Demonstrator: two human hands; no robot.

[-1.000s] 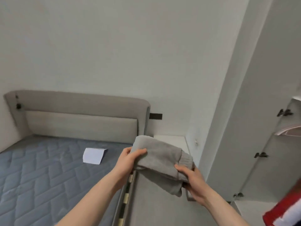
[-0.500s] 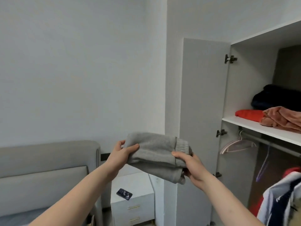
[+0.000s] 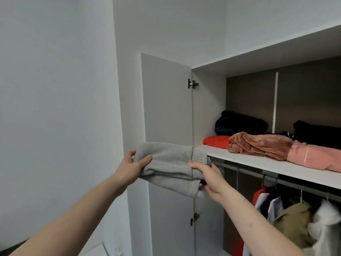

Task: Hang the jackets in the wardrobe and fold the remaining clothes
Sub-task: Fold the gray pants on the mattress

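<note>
My left grip (image 3: pixel 132 166) clamps one end of the folded grey garment (image 3: pixel 170 166), thumb on top; my right grip (image 3: pixel 208 175) pinches the ribbed end, thumb over it, fingers beneath. I have the bundle up in the air in front of the open wardrobe door (image 3: pixel 167 100), level with the shelf (image 3: pixel 258 160). That shelf carries folded red, rust, pink and dark clothes. Jackets (image 3: pixel 295 217) hang from the rail (image 3: pixel 249 171) below.
</note>
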